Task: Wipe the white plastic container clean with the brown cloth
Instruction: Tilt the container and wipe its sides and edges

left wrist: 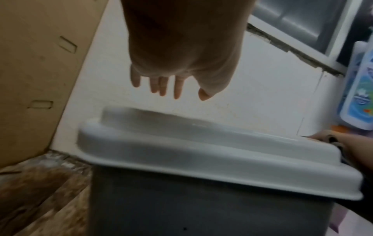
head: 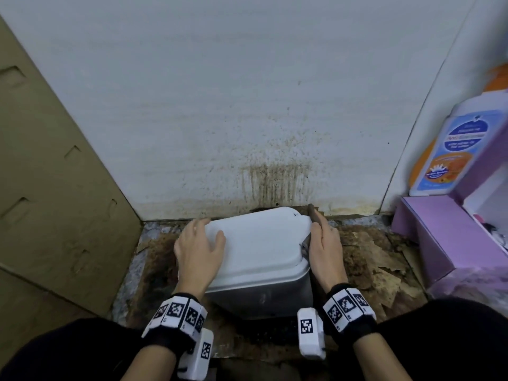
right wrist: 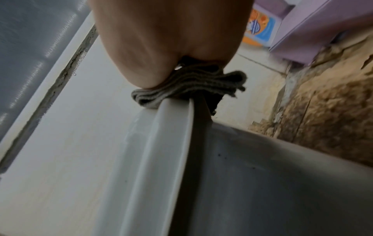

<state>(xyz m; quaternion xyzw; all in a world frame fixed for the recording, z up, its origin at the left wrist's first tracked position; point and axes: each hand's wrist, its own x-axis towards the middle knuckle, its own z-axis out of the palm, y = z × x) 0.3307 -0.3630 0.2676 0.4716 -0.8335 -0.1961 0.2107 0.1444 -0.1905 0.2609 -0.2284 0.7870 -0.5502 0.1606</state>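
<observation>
The white plastic container point(head: 258, 251) stands on the floor against the wall, its lid on and its sides grey. My left hand point(head: 204, 232) lies on the lid's left edge with the fingers spread and relaxed. In the left wrist view those fingers point(left wrist: 177, 89) are straight above the lid point(left wrist: 201, 151). My right hand point(head: 319, 229) holds the folded brown cloth point(head: 313, 214) against the lid's right rim. The right wrist view shows the cloth point(right wrist: 191, 86) bunched under the palm and pressed onto the rim point(right wrist: 171, 127).
A cardboard sheet point(head: 55, 188) leans at the left. The white wall point(head: 275, 174) behind is splashed with brown stains. A lotion bottle point(head: 450, 149) and a purple box point(head: 445, 237) stand at the right. The floor point(head: 371, 257) is worn and flaking brown.
</observation>
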